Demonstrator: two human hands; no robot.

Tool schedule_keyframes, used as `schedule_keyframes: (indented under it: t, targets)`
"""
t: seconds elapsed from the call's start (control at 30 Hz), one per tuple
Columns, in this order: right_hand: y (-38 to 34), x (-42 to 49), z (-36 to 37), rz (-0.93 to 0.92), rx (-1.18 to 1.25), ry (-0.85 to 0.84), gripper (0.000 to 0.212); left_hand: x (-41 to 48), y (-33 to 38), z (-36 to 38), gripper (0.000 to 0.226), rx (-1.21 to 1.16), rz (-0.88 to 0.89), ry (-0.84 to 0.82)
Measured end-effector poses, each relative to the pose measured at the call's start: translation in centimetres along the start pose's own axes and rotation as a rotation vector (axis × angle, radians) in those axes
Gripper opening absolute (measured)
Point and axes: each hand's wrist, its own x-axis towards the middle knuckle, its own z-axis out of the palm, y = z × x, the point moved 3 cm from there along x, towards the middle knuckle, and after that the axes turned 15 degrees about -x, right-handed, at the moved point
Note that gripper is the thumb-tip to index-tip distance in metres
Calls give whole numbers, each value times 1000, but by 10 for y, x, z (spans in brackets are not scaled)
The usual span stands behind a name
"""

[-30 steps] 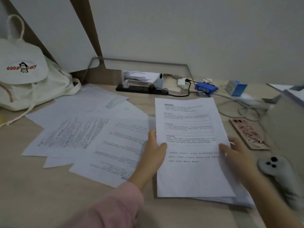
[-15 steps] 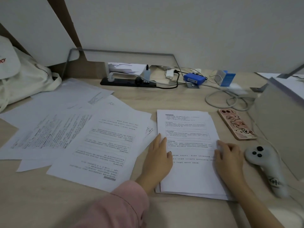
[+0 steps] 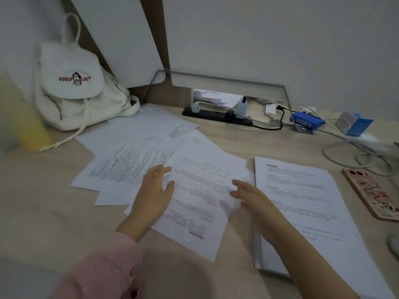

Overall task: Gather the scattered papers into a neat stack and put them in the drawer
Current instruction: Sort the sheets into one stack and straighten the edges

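Note:
A squared-up stack of printed papers (image 3: 302, 203) lies on the desk at the right. Several loose sheets (image 3: 133, 162) are fanned out to its left, the nearest one a printed sheet (image 3: 200, 190) turned at an angle. My left hand (image 3: 155, 190) hovers flat at that sheet's left edge, fingers spread, holding nothing. My right hand (image 3: 250, 195) reaches across the stack's left edge toward the same sheet, fingers apart and blurred. No drawer is in view.
A white drawstring backpack (image 3: 75, 87) leans at the back left beside a yellow object (image 3: 28, 126). A black power strip (image 3: 216, 114), a blue box (image 3: 306, 121) and coiled cables (image 3: 354, 152) line the back. A pink phone (image 3: 371, 195) lies right of the stack.
Both hands have left the stack, which now lies flat on the desk, and moved left over the angled loose sheet. The view has swung left.

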Motion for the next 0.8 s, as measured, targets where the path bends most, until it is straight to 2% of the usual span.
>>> schedule_keyframes:
  t: [0.1, 0.23, 0.3, 0.37, 0.4, 0.5, 0.53, 0.6, 0.67, 0.73, 0.8]
  targets:
    - [2, 16, 16, 72, 90, 25, 48, 7, -41, -57, 46, 186, -143, 190]
    - [7, 27, 15, 121, 189, 141, 50, 18, -81, -118, 75, 329, -369, 360]
    - [7, 32, 13, 145, 246, 153, 44, 23, -91, -132, 92, 311, -422, 371]
    - [5, 37, 11, 166, 273, 155, 16, 27, -95, -135, 100, 283, -437, 362]
    - [5, 40, 11, 172, 306, 155, 9, 28, -95, -135, 100, 281, -434, 358]
    - [2, 44, 13, 178, 386, 143, 7, 32, -93, -137, 95, 278, -430, 368]
    - [1, 45, 16, 154, 366, 129, 15, 33, -93, -137, 93, 266, -436, 373]
    - [-5, 47, 23, 101, 172, 120, 30, 33, -96, -138, 86, 232, -453, 371]
    - [-12, 53, 27, -3, -242, 176, 34, 31, -99, -138, 73, 160, -426, 359]
    - [-21, 65, 27, -160, -612, 253, 36, 24, -95, -137, 51, -25, -352, 362]
    - [-31, 78, 26, -247, -766, 305, 38, 12, -84, -136, 37, -275, -293, 357]
